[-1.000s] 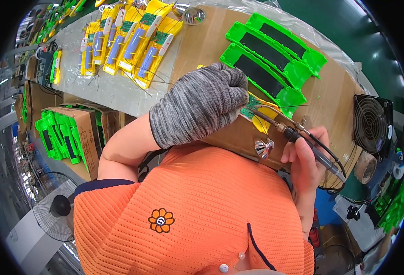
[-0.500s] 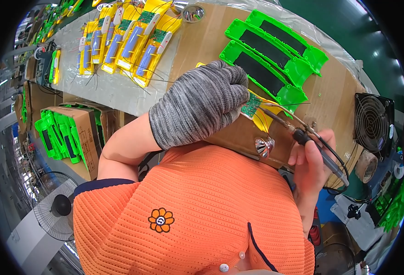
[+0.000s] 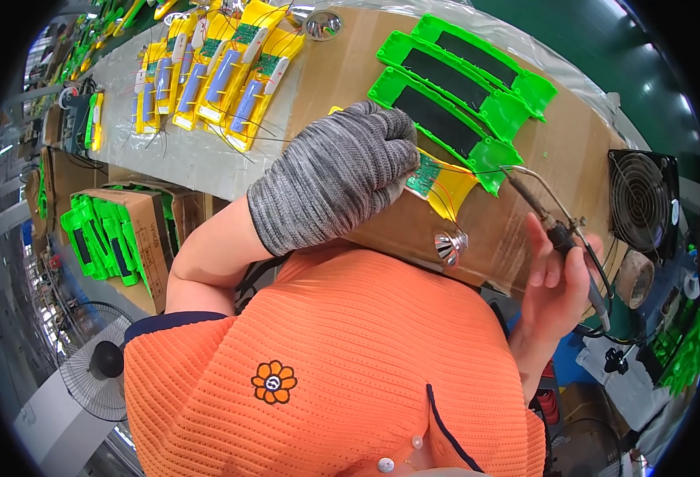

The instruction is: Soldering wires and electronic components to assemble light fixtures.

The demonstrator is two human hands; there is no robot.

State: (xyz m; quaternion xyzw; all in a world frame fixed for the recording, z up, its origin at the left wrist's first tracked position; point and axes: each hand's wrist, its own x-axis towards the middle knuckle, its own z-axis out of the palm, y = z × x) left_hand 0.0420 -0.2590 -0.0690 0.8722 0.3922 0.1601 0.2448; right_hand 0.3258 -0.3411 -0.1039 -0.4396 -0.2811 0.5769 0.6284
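My left hand (image 3: 335,176), in a grey knitted glove, is closed over the near end of a yellow plastic housing (image 3: 459,188). Most of that housing is hidden under the glove. A small green circuit board (image 3: 424,175) shows beside my knuckles, with thin red and black wires. Those wires lead toward a shiny cone-shaped lamp reflector (image 3: 450,247) on the cardboard. My bare right hand (image 3: 555,280) grips a soldering iron (image 3: 560,236) with a thin curved metal tube clamped along it. Its tip points up and left, just right of the yellow housing, apart from the board.
Green plastic shells (image 3: 439,119) with black panels lie beyond my hands. Several yellow housings (image 3: 242,119) with blue cells and boards lie at far left, near another reflector (image 3: 323,25). At right stand a black fan (image 3: 642,195) and a tape roll (image 3: 634,282). A carton (image 3: 145,246) holds green parts.
My right hand has drawn the soldering iron right, away from the circuit board where its tip was. My left hand keeps its hold on the yellow housing.
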